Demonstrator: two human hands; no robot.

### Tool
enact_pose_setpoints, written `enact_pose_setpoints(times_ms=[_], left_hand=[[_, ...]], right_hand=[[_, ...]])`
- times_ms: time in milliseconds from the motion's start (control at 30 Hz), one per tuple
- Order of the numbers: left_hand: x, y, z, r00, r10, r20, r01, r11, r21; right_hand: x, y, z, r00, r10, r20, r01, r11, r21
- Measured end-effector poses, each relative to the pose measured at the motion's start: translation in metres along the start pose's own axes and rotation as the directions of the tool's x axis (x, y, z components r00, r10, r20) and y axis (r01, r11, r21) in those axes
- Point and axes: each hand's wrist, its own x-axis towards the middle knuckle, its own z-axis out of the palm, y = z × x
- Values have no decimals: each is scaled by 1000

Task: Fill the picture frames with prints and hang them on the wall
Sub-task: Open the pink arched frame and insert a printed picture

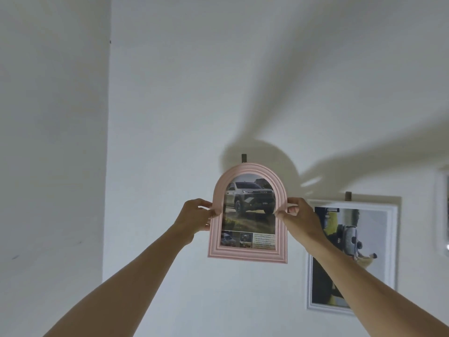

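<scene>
A pink arched picture frame [247, 252] with a print of a grey pickup truck [250, 200] is held up against the white wall. My left hand [194, 216] grips its left edge and my right hand [301, 216] grips its right edge, thumbs on the front. A small dark wall hook [243, 157] sits just above the top of the arch. Whether the frame hangs on the hook is hidden behind the frame.
A white rectangular frame [391, 239] with a print hangs on the wall to the right, under its own dark hook [349, 195]. Another white frame's edge [441, 215] shows at the far right. A wall corner [107, 166] runs down the left.
</scene>
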Motion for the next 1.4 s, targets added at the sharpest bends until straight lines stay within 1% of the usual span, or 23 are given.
enact_pose_setpoints(times_ms=[67,167,233,300,367,433,533,600,733,833,900,1000,1067,1133,1200,1300,1367,1400], left_hand=[[-14,-2,-4,999,4,32,-5,1000,16],[-37,-12,-7,998,34,58,-38,997,74],[-54,-22,-5,997,54,63,-62,989,135],[-72,-35,-2,994,77,75,-92,972,218],[-89,-49,3,990,96,102,-123,943,308],[-107,-64,8,986,108,127,-149,913,380],[-133,-87,18,979,103,178,-172,884,434],[-150,-103,28,972,90,217,-185,863,469],[-180,-130,47,957,88,275,-237,786,571],[-201,-148,58,934,67,352,-287,729,622],[-212,-162,63,906,60,418,-343,682,646],[-214,-186,65,884,85,460,-395,663,636],[-207,-203,60,903,78,422,-355,689,632],[-200,-223,51,938,15,345,-243,740,628],[-193,-243,41,954,-72,292,-126,787,604],[-195,-265,29,932,-202,300,29,867,497],[-201,-276,25,918,-240,315,102,913,396],[-203,-281,24,914,-252,318,143,933,331]], right_hand=[[-16,0,-4,1000,18,20,-17,999,-32],[-44,4,-6,996,63,62,-54,989,-134],[-62,10,-4,994,84,66,-66,969,-240],[-82,16,0,994,93,53,-74,955,-288],[-105,16,6,990,123,74,-100,961,-259],[-125,13,16,977,168,127,-144,973,-182],[-149,12,34,958,222,181,-197,970,-145],[-160,15,46,947,265,183,-240,959,-148],[-181,28,59,924,355,144,-354,935,-36],[-200,39,59,890,443,109,-449,893,40],[-212,49,53,868,483,116,-490,871,43],[-227,70,43,843,519,140,-530,847,53],[-235,83,34,832,531,159,-546,835,70],[-245,93,24,825,533,187,-553,829,80],[-255,102,16,815,534,226,-561,824,77],[-268,119,7,792,549,265,-587,805,86],[-275,131,4,780,562,275,-602,794,86],[-278,137,3,782,563,269,-596,801,57]])
